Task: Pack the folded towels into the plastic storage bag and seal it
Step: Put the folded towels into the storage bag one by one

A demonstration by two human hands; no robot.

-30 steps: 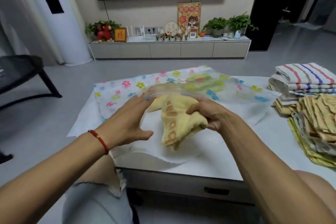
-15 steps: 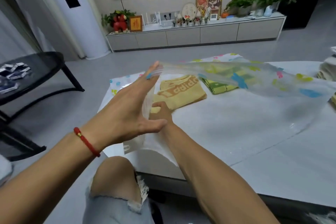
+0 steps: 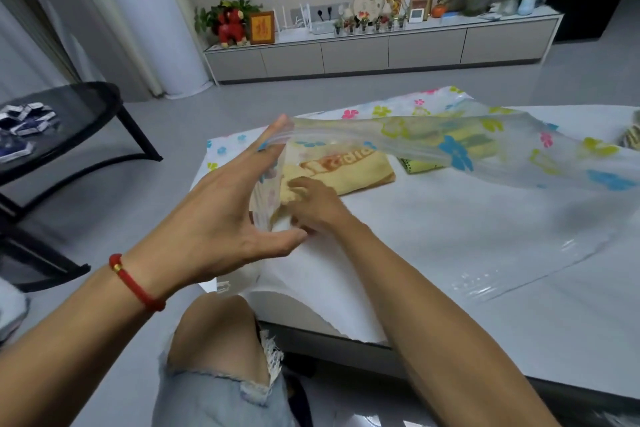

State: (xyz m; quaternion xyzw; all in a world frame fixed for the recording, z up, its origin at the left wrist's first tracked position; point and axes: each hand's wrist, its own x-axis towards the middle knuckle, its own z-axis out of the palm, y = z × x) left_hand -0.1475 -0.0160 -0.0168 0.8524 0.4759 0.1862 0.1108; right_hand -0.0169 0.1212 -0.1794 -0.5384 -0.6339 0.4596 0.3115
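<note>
Clear plastic bag (image 3: 450,146) mouth propped up by left hand (image 3: 221,215), fingers straight, for access. Right hand (image 3: 313,204), at three o'clock of it, fingers curled, nudges yellow towel (image 3: 346,170) inward.

Both forearms are bare, without sleeves. The left wrist wears a red cord bracelet (image 3: 136,284) with one small gold bead. Below the bracelet, pale blue frayed denim shorts (image 3: 221,399) leave a knee uncovered.

The plastic storage bag (image 3: 485,152) is clear, printed with blue, yellow-green and pink flowers. Inside it, one towel (image 3: 349,166) is pale yellow with orange-brown lettering; another towel (image 3: 420,165) is green. The tabletop (image 3: 519,340) is white. A red cord bracelet (image 3: 133,282) with a gold bead circles the left wrist.
</note>
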